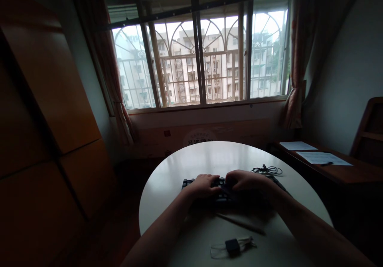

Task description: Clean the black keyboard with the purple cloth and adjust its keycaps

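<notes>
A black keyboard (220, 198) lies on the white round table (161, 187), its middle and right side largely behind my hands and in shadow. On its left part rests my left hand (204, 185), thumb and forefinger apart over the keys. My right hand (243, 179) is curled close beside it, above the middle of the keyboard. Its fingers point down and are closed; what they grip, if anything, is too dark to make out. Nearer to me lie a thin stick-like tool (241, 224) and a small black block with wire loops (232, 246).
A coiled black cable (266, 169) lies behind my right wrist. To the right, a brown wooden bench (338, 173) bears paper sheets (323, 158) and a dark pen (326, 163). A wooden cabinet (54, 99) stands at left; a barred window (200, 59) is ahead.
</notes>
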Demonstrator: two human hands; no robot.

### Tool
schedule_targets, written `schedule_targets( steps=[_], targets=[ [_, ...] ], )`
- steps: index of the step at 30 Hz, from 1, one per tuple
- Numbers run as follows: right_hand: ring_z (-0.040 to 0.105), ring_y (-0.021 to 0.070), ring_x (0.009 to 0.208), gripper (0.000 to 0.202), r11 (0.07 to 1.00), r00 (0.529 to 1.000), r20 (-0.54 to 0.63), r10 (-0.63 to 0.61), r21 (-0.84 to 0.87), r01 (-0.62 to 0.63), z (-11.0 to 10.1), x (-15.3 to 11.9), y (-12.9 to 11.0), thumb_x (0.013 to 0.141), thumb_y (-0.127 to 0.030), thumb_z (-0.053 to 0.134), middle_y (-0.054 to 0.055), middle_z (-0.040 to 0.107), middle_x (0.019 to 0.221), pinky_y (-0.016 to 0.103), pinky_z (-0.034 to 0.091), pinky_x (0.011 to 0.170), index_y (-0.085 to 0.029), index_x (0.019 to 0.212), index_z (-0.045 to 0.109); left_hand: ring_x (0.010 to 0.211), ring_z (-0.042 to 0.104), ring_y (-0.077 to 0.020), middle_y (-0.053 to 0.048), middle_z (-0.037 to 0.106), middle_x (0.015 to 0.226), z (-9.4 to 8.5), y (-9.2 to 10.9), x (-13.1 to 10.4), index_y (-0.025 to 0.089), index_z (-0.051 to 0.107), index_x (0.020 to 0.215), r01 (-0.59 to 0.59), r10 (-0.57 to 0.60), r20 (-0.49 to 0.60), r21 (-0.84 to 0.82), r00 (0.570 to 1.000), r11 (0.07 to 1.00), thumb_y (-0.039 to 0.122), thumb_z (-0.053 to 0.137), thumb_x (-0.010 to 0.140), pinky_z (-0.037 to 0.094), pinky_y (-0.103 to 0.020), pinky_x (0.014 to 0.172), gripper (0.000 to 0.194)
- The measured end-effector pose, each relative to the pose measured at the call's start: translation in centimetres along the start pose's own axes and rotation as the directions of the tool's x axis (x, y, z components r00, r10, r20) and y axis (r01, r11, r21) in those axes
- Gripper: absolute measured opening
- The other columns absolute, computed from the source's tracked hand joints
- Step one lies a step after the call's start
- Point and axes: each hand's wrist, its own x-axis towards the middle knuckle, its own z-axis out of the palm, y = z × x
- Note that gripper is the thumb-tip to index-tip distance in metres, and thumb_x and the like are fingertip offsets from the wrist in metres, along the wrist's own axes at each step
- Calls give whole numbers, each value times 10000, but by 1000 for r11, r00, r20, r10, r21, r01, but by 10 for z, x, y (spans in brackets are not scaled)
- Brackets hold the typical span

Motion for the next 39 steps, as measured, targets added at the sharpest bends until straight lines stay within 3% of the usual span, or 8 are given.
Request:
schedule_targets(
  steps=[5, 13, 21, 28, 34, 39],
  targets=[
    [584, 170, 744, 212, 991, 995, -93, -36, -134, 23, 8, 3, -1, 711, -236, 617, 17, 664, 838, 242, 419, 634, -166, 905, 667, 1231, 493, -317, -74, 547, 1363, 2, -3, 2, 295, 408, 1433, -2, 2, -2, 1, 1000, 1000, 646, 453, 871, 368, -411, 1014, 664],
    [567, 156, 714, 234, 988, 999, -17, -32, -149, 29, 5, 0, -3, 698, -256, 630, 9, 654, 824, 230, 400, 602, -168, 913, 665, 1237, 488, -321, -73, 553, 1356, 1, -1, 0, 299, 417, 1428, -2, 2, -4, -10, 1000, 1000, 652, 447, 872, 372, -411, 1008, 659],
    [570, 164, 713, 192, 977, 993, -115, -10, -211, -15, 7, 1, -8, 708, -236, 602, 21, 669, 809, 237, 389, 606, -171, 875, 670, 1223, 501, -324, -83, 559, 1350, -2, 2, 0, 281, 424, 1426, 3, -3, 6, 3, 1000, 1000, 626, 463, 872, 381, -416, 1000, 653],
    [565, 158, 693, 224, 982, 999, -23, 28, -185, -32, 5, 0, -6, 692, -260, 629, 12, 659, 798, 229, 386, 581, -170, 894, 668, 1226, 500, -321, -79, 555, 1356, -4, 3, -1, 288, 421, 1427, 10, -10, 14, 0, 1000, 1000, 635, 460, 871, 380, -415, 1001, 657],
    [563, 162, 707, 184, 981, 993, -112, -21, -193, -1, 11, 6, -6, 698, -233, 601, 17, 656, 785, 240, 391, 608, -165, 859, 662, 1214, 507, -318, -73, 570, 1334, 0, 1, 0, 295, 426, 1423, -1, 1, -8, -1, 1000, 1000, 634, 462, 872, 381, -407, 996, 648],
    [579, 166, 714, 219, 987, 998, -52, 21, -158, -29, 8, 3, -2, 702, -262, 625, 18, 667, 816, 237, 397, 601, -173, 898, 666, 1215, 505, -323, -76, 562, 1343, -1, 0, 0, 295, 419, 1427, 5, -5, 3, 2, 1000, 1000, 635, 459, 872, 382, -417, 997, 652]
  ],
)
